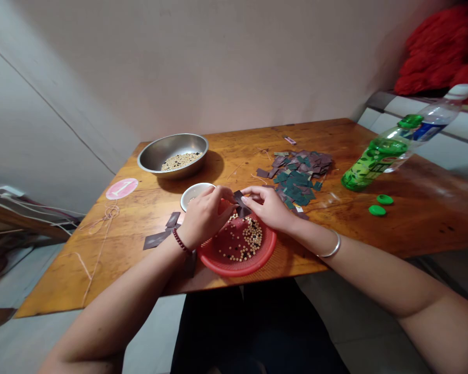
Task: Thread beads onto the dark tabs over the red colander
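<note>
Dark flat piece (241, 209) is gripped by both hands, raised over the far rim of a red basket (237, 271); fingers cover much of it, so its full outline is hard to make out. Under everything spreads a wooden table (78, 249). At its far left stands a steel bowl (151, 156) with pale and dark round bits (181, 160) inside. The basket, at the near edge, holds similar bits, mostly on its right side. The left hand (209, 214) pinches the piece from the left, the right hand (265, 208) from the right. Beyond the right hand lies a heap (296, 176) of brown and green pieces; farther right stands a green bottle (368, 162). A white bowl (184, 199) sits just beyond the left hand, partly hidden. Two green caps (377, 210) lie on the right, nearer than the bottle.
</note>
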A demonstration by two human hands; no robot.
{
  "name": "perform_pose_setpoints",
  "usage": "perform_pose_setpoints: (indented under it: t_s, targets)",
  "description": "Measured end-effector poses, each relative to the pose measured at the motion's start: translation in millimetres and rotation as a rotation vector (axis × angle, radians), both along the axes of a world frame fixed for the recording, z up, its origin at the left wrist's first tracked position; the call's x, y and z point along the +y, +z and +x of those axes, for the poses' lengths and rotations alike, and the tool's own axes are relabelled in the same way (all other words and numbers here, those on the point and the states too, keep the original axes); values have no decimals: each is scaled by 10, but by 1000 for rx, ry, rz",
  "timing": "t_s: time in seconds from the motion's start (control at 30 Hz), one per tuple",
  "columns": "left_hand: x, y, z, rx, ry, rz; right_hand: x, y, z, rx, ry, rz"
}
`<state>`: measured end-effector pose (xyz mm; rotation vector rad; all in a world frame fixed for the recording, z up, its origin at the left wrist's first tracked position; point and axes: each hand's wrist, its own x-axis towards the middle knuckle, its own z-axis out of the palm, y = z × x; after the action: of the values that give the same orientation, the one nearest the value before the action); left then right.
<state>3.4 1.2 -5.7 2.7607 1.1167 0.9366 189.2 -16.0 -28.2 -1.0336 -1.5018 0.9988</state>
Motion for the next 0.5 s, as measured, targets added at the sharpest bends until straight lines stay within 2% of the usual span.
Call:
perform_pose_setpoints:
  t_s: [0.5]
  targets:
    - [-11,6,-1,28,46,22,11,-26,0,-49,-31,9]
